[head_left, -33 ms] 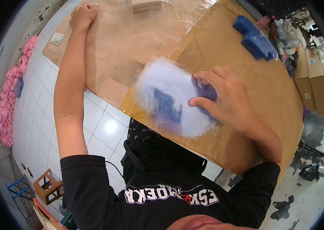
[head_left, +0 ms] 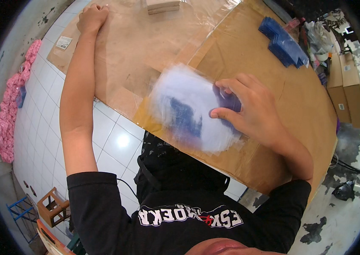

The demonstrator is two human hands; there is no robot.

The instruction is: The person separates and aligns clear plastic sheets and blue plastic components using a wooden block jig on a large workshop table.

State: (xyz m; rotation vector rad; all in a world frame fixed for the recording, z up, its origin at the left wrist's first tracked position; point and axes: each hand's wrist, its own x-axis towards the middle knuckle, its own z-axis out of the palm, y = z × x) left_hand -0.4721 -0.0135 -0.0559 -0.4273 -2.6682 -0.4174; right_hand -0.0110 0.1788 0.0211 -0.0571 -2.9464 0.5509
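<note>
A loose pile of thin clear plastic sleeves (head_left: 180,100), whitish with a blue patch showing through, lies near the front edge of the brown-covered table (head_left: 269,157). Over the pile's right end curls my right hand (head_left: 252,106), thumb and fingertips on the plastic with a gap between them. Far off at the upper left, my left hand (head_left: 92,18) rests by the table's far left edge. Its fingers are curled closed, and whatever may be in them is hidden.
Blue plastic packs (head_left: 284,42) lie at the far right, beside clutter and cardboard boxes (head_left: 345,89). Wooden blocks (head_left: 163,6) sit at the far edge. Pink bundled material (head_left: 12,110) lies on the left floor, with a brown stool (head_left: 53,207) at lower left.
</note>
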